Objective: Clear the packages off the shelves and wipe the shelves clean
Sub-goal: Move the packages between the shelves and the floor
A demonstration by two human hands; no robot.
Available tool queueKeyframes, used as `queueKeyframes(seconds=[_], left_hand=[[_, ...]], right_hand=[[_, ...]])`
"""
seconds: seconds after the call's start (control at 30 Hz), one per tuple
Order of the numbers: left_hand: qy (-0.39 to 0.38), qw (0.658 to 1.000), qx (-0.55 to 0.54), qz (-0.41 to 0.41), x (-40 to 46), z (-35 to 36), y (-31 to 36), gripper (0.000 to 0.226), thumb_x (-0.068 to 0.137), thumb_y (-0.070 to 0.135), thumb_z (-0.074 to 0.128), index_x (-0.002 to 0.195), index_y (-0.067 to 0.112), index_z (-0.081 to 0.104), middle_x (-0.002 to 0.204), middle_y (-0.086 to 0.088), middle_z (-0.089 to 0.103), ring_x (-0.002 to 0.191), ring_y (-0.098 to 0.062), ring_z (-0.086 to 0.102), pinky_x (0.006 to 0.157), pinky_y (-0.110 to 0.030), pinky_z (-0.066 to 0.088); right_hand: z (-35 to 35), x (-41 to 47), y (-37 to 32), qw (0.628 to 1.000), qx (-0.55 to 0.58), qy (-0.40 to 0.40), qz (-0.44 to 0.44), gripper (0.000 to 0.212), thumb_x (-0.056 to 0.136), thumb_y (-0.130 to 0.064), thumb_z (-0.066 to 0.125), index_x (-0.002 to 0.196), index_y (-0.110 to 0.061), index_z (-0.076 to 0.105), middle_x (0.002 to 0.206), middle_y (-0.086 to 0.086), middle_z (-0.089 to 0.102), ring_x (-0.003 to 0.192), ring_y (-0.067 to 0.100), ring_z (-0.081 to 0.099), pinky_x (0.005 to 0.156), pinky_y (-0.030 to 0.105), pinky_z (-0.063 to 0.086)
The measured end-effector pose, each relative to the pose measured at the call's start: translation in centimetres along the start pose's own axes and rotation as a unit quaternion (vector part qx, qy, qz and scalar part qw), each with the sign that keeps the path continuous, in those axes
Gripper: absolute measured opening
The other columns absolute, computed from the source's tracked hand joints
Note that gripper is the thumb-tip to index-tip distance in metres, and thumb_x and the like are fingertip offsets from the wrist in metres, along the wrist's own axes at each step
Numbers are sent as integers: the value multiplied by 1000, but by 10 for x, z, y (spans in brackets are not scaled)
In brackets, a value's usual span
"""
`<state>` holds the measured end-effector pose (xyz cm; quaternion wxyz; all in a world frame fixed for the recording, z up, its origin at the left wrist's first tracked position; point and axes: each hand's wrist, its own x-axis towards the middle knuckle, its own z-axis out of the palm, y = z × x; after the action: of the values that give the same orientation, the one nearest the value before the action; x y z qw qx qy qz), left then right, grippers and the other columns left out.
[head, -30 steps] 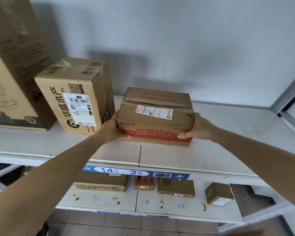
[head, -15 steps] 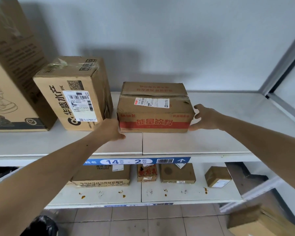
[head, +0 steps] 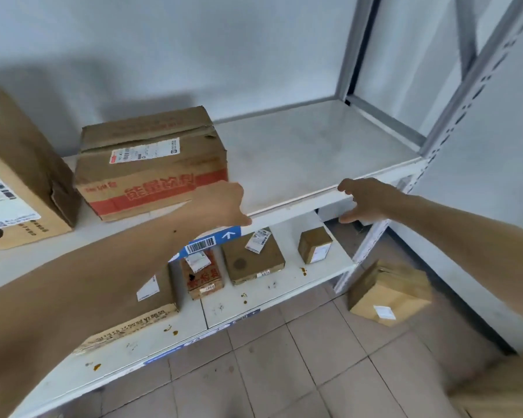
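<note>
A brown box with a red band [head: 151,164] sits on the upper white shelf [head: 299,164], with neither hand on it. My left hand [head: 224,205] hovers in front of the box's right end, over the shelf's front edge, fingers loose. My right hand [head: 364,200] floats open at the shelf's front edge further right, holding nothing. A taller labelled box [head: 18,188] stands at the left. On the stained lower shelf [head: 254,300] lie several small packages, among them a flat brown one [head: 252,260] and a small cube [head: 314,245].
A cardboard box [head: 387,292] lies on the tiled floor beside the rack's right post [head: 465,95]. Another brown box edge [head: 501,390] shows at the bottom right. A grey wall stands behind the rack. Brown spots dot the lower shelf.
Both hands have let go of the red-banded box and drawn back toward the shelf's front edge. The view has swung to the right and down, showing the floor.
</note>
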<state>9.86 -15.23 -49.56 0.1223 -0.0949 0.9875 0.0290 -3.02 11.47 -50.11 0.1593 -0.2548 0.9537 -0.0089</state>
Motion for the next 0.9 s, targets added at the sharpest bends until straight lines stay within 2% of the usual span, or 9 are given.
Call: queueKeyframes(seconds=[0.17, 0.3, 0.43, 0.57, 0.67, 0.8, 0.9], left_hand=[[-8, 999, -3, 45, 34, 19, 122, 47, 84, 53, 67, 113, 17, 60, 110, -2, 64, 98, -22, 60, 70, -29, 37], [-61, 996, -34, 58, 55, 54, 213, 44, 85, 52, 67, 111, 17, 61, 108, 0, 63, 99, -21, 58, 72, -29, 37], [-99, 992, -47, 62, 83, 104, 289, 44, 81, 51, 69, 103, 14, 62, 96, 1, 63, 96, -22, 61, 70, -31, 40], [-139, 988, -46, 49, 110, 159, 336, 49, 81, 54, 68, 104, 11, 59, 95, 1, 61, 95, -22, 59, 74, -32, 43], [-164, 985, -40, 39, 131, 200, 360, 51, 82, 54, 67, 115, 16, 58, 109, -1, 62, 104, -23, 57, 80, -34, 45], [-213, 976, -36, 13, 163, 246, 379, 49, 82, 52, 67, 113, 17, 56, 111, -1, 61, 106, -23, 57, 92, -38, 47], [-233, 972, -21, -1, 195, 281, 392, 45, 83, 51, 66, 110, 16, 56, 106, 0, 62, 99, -20, 57, 81, -33, 45]], right_hand=[[30, -51, 108, 998, 2, -26, 55, 76, 83, -41, 75, 146, -18, 38, 143, 4, 51, 126, 27, 51, 98, 42, 47], [59, -86, 193, 993, 1, -70, 96, 76, 84, -42, 72, 146, -17, 35, 137, 5, 52, 123, 28, 51, 94, 42, 48], [93, -107, 271, 987, 17, -93, 127, 76, 82, -39, 71, 144, -17, 32, 126, 6, 55, 110, 28, 56, 89, 43, 52], [131, -105, 327, 980, 46, -115, 153, 71, 82, -33, 73, 138, -13, 35, 128, 8, 56, 111, 31, 57, 90, 45, 52], [163, -93, 359, 976, 66, -131, 162, 71, 81, -30, 73, 138, -11, 35, 130, 10, 56, 113, 32, 57, 92, 45, 51], [203, -69, 394, 970, 92, -149, 168, 72, 80, -26, 72, 138, -12, 31, 116, 9, 58, 96, 30, 60, 85, 45, 54], [233, -42, 423, 965, 114, -153, 178, 74, 80, -27, 74, 138, -13, 31, 106, 6, 56, 91, 27, 58, 78, 43, 53]])
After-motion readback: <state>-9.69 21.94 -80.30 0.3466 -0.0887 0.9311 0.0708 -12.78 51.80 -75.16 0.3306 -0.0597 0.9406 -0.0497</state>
